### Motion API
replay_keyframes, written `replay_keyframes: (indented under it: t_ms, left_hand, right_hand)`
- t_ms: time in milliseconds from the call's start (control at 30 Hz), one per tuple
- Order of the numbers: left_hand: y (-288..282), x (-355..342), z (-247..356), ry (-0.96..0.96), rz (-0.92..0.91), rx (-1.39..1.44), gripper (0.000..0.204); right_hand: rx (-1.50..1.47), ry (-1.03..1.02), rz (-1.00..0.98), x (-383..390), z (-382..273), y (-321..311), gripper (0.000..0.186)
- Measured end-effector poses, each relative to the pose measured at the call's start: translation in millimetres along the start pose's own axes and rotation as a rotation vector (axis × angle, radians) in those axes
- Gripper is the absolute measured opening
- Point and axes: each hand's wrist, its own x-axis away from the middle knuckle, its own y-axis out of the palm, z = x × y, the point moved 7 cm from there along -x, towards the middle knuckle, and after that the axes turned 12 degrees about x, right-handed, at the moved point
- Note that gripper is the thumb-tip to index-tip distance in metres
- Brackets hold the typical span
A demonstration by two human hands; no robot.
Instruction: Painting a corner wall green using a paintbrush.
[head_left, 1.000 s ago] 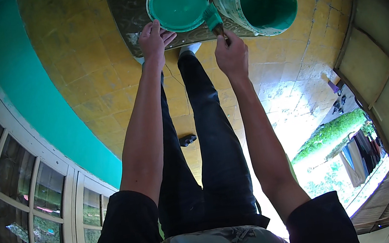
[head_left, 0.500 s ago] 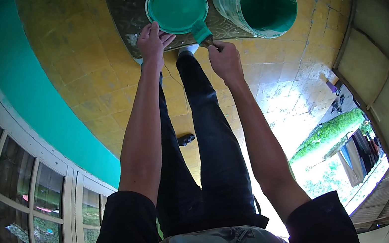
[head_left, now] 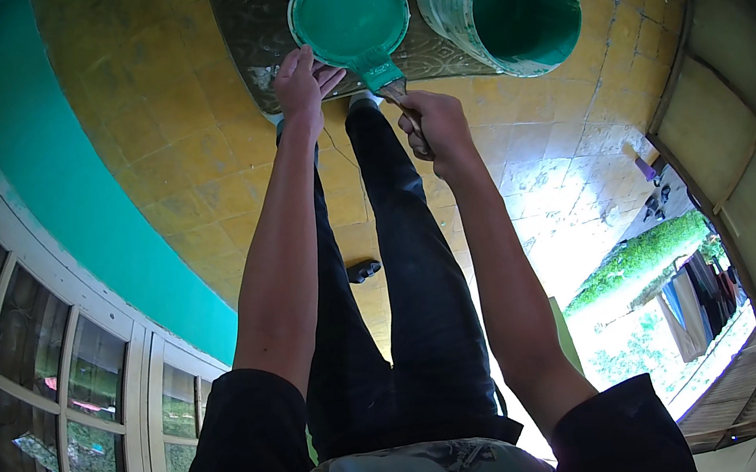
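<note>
My left hand (head_left: 303, 86) holds the near-left rim of a round lid (head_left: 347, 8) coated in green paint, with some fingers stretched out beneath it. My right hand (head_left: 433, 125) is closed around the wooden handle of a wide brush (head_left: 378, 70), whose green bristles meet the lid's near edge. To the right of the lid stands a white bucket (head_left: 437, 2) of green paint, its rim and outside smeared. Lid and bucket are over a dark patterned mat or board (head_left: 244, 2).
Yellow tiled floor (head_left: 173, 169) surrounds my legs (head_left: 419, 279), and a dark sandal (head_left: 364, 270) lies between them. A turquoise wall (head_left: 58, 186) and white-framed windows (head_left: 44, 354) are at left. A pale panel (head_left: 741, 182) is at right, near a bright opening with hanging cloths (head_left: 696, 306).
The brush has moved left and down from beside the bucket to the lid's near edge, and my right hand has come lower with it. My left hand stays at the rim.
</note>
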Motion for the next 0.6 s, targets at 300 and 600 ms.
replay_keyframes:
  t_ms: [300, 600]
  left_hand:
    - [-9.8, -3.2, -12.0, -0.002, 0.014, 0.035, 0.024]
    - [1.1, 3.2, -2.2, -0.008, -0.036, 0.099, 0.025]
  right_hand:
    - [0.428, -0.412, 0.338, -25.3, -22.9, -21.7, 0.033]
    - [0.804, -0.830, 0.493, -22.5, -50.3, -7.9, 0.039]
